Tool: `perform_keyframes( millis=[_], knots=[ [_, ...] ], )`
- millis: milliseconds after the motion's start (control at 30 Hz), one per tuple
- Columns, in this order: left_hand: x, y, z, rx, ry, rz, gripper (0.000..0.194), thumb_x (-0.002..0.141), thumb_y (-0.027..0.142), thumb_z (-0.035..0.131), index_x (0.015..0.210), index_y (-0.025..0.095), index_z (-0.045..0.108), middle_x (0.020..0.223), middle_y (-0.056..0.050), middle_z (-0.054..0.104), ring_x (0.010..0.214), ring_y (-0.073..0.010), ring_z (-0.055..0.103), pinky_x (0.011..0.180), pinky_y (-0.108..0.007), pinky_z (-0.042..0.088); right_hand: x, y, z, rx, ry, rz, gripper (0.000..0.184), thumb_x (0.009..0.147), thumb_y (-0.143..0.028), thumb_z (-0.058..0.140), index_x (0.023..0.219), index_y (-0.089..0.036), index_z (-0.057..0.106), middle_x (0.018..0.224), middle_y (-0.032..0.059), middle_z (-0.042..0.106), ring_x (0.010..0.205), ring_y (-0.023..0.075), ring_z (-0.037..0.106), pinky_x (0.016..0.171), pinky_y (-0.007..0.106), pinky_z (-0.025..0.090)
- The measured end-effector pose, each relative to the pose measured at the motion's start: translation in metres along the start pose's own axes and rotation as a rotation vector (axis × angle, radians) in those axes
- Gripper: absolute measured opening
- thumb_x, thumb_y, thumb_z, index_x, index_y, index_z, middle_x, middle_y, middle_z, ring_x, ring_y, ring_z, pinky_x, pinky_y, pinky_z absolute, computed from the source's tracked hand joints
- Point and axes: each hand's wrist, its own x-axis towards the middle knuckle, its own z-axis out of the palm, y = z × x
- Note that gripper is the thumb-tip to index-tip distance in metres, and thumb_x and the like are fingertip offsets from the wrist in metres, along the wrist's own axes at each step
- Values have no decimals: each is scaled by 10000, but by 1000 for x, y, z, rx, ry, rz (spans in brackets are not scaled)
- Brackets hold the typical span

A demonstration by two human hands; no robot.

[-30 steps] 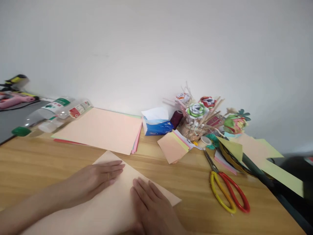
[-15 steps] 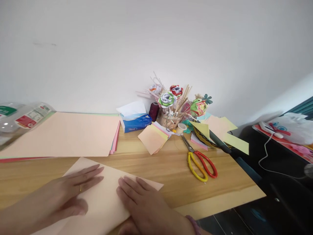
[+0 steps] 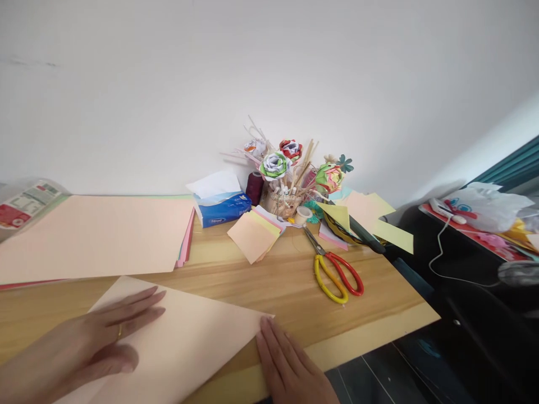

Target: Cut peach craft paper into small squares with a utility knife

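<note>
Peach paper sheet under two bare hands, seen from the wearer's head. Nearest, the left hand (image 3: 95, 339) rests on the left part of the peach paper sheet (image 3: 185, 342), fingers extended and thumb apart, clasping nothing; the right hand (image 3: 292, 365) has its fingers straight and side by side, the tips against the sheet's pointed right corner, likewise without a grasp. The sheet lies on the near side of the wooden tabletop (image 3: 387, 303), its lower end cut off by the frame; a line below the left thumb suggests overlapping layers. Likely faults: should the left hand bear down too lightly, the layers could slip out of line; a sideways push from the right fingertips could bend or scuff the thin corner. The sheet's far corner comes up to the large stack of coloured paper (image 3: 101, 235), contact uncertain, so this stack would obstruct a forward slide. To the right, the red-and-yellow-handled scissors (image 3: 332, 258) would hinder only a wide turn of the sheet. Farther back stand a pile of small paper squares (image 3: 252, 235), a blue tissue packet (image 3: 223, 209), a dark thread spool (image 3: 254, 188) and, before the wall (image 3: 177, 95), paper roses (image 3: 275, 166) among sticks.
</note>
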Motion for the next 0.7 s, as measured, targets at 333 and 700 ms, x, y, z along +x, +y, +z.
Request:
perform_keyframes(
  millis=[333,700],
  knots=[
    [4,0,-8,-32,-82,18,535,792,599,507,1300,492,380,1352,100,452,1171,-225,526,938,-332,455,-8,-2,3,22,37,90,615,900,-530,343,1287,-70,468,1271,102,557,1161,204,509,896,288,432],
    [5,6,-11,2,-77,2,517,785,570,548,1280,466,438,1365,95,439,1172,-233,524,908,-319,477,4,15,-10,86,-11,121,901,717,-784,360,1231,-61,515,1230,133,581,1146,273,508,900,360,446]
  ],
)
